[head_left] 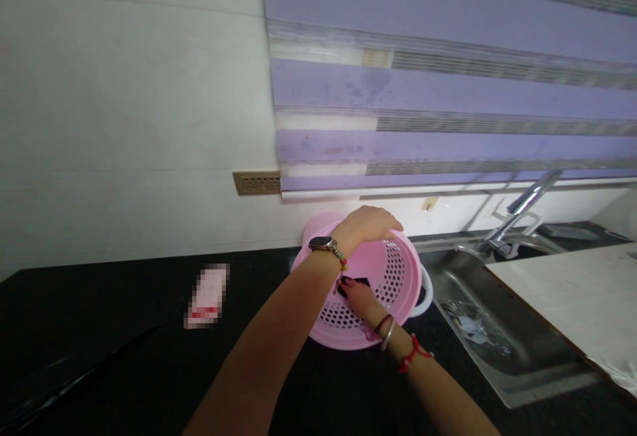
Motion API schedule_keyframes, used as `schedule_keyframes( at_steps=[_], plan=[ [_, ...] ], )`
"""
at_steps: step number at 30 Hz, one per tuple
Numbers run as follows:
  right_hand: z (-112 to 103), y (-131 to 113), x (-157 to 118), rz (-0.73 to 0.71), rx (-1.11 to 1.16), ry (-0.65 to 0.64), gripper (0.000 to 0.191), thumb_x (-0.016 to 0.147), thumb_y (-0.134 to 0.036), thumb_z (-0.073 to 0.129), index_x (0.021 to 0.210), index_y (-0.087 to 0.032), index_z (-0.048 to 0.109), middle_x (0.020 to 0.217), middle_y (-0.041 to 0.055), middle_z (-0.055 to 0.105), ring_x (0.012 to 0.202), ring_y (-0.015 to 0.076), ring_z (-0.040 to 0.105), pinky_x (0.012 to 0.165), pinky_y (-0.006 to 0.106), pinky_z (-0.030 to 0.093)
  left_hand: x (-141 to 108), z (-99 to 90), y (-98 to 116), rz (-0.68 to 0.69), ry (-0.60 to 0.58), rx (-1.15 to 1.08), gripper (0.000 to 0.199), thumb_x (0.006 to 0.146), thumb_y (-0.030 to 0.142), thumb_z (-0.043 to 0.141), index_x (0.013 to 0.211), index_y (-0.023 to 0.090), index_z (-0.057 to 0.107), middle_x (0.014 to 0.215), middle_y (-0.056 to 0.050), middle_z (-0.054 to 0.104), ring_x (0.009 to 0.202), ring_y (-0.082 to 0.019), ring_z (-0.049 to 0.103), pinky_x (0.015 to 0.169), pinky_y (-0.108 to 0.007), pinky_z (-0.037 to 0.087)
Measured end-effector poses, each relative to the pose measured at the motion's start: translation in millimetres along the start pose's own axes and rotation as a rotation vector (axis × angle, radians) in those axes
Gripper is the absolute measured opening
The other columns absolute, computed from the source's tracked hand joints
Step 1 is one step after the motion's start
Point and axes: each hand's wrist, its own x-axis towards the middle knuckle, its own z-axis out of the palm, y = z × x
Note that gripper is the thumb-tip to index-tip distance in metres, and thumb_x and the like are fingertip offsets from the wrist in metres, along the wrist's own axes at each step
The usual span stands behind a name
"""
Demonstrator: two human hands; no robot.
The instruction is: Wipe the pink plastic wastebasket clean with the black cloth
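Observation:
A pink colander [343, 341] with rows of round holes stands tilted on the dark counter, its inside turned toward me. My left hand [371, 223], with a watch at the wrist, reaches across its far edge, the fingers curled over the rim. Inside the colander, my right hand [359, 295] presses a small flat black piece [365, 282] against the inner wall; whether it is cloth or sponge I cannot tell. My forearms cross in front of me. Behind the colander shows part of another pink container [318, 223], with a white ring-shaped handle [424, 293] at the right.
To the right is a steel sink [468, 290] with a chrome faucet [522, 210] and a pale board [572, 290] lying over part of it. A blurred pink item [208, 296] rests on the black counter [124, 383] at the left. Wall and striped blind [423, 91] stand close behind.

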Motion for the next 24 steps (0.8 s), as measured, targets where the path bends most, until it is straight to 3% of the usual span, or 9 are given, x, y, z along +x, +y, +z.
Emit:
schedule_keyframes(
  at_steps=[4, 7, 11, 13, 15, 21, 24],
  plan=[
    [-7.4, 18.0, 2.3, 0.099, -0.061, 0.028, 0.025, 0.087, -0.029, 0.055, 0.106, -0.013, 0.059, 0.118, 0.0087, 0.057, 0.111, 0.0223, 0.052, 0.096, 0.048, 0.039, 3.5, 4.1, -1.1, -0.012, -0.008, 0.019, 0.029, 0.089, 0.028, 0.047, 0.114, 0.024, 0.059, 0.117, -0.003, 0.063, 0.104, -0.019, 0.058, 0.077, -0.028, 0.045],
    [-0.8, 2.7, 3.2, 0.067, -0.062, 0.017, 0.026, 0.088, -0.029, 0.054, 0.108, -0.013, 0.058, 0.116, 0.0088, 0.058, 0.108, 0.0213, 0.054, 0.094, 0.046, 0.042, 4.9, 5.4, -1.8, -0.018, -0.009, 0.017, 0.029, 0.088, 0.030, 0.048, 0.115, 0.026, 0.058, 0.117, -0.002, 0.063, 0.105, -0.018, 0.057, 0.078, -0.028, 0.045],
    [12.2, -27.0, 3.3, -0.055, -0.017, 0.000, 0.028, 0.090, -0.021, 0.046, 0.116, -0.017, 0.056, 0.119, 0.0084, 0.059, 0.104, 0.0177, 0.058, 0.090, 0.035, 0.043, 2.7, 3.5, -1.1, -0.028, -0.002, 0.008, 0.029, 0.088, 0.029, 0.048, 0.115, 0.027, 0.059, 0.117, -0.001, 0.063, 0.105, -0.017, 0.057, 0.078, -0.027, 0.045],
    [13.4, -30.3, 3.3, -0.090, -0.002, 0.002, 0.029, 0.091, -0.018, 0.042, 0.116, -0.021, 0.058, 0.118, 0.0073, 0.060, 0.104, 0.0167, 0.058, 0.090, 0.030, 0.042, 0.7, 2.0, -0.7, -0.031, -0.006, 0.011, 0.029, 0.089, 0.029, 0.047, 0.115, 0.028, 0.058, 0.118, 0.000, 0.063, 0.106, -0.017, 0.056, 0.079, -0.027, 0.044],
    [9.7, -22.1, 2.9, -0.090, -0.002, 0.006, 0.028, 0.090, -0.019, 0.044, 0.113, -0.021, 0.060, 0.117, 0.0069, 0.061, 0.105, 0.0172, 0.058, 0.091, 0.031, 0.041, -1.1, 0.8, -0.4, -0.031, -0.014, 0.016, 0.029, 0.089, 0.030, 0.046, 0.116, 0.027, 0.058, 0.118, 0.000, 0.063, 0.105, -0.017, 0.056, 0.079, -0.027, 0.044],
    [-9.9, 26.5, 3.4, 0.069, -0.071, 0.080, 0.026, 0.088, -0.028, 0.052, 0.108, -0.013, 0.059, 0.122, 0.0105, 0.056, 0.116, 0.0228, 0.049, 0.101, 0.048, 0.033, -1.2, 2.2, -1.0, -0.026, -0.006, 0.003, 0.031, 0.088, 0.029, 0.047, 0.117, 0.027, 0.057, 0.120, -0.001, 0.062, 0.105, -0.018, 0.056, 0.078, -0.028, 0.044],
    [-5.9, 23.7, 6.4, 0.069, -0.081, 0.073, 0.027, 0.088, -0.029, 0.054, 0.108, -0.013, 0.059, 0.120, 0.0102, 0.056, 0.115, 0.0231, 0.050, 0.100, 0.049, 0.034, 2.1, 3.9, -0.5, -0.031, 0.000, 0.000, 0.030, 0.089, 0.029, 0.047, 0.117, 0.028, 0.057, 0.120, 0.000, 0.062, 0.106, -0.018, 0.055, 0.077, -0.027, 0.043]
  ],
)
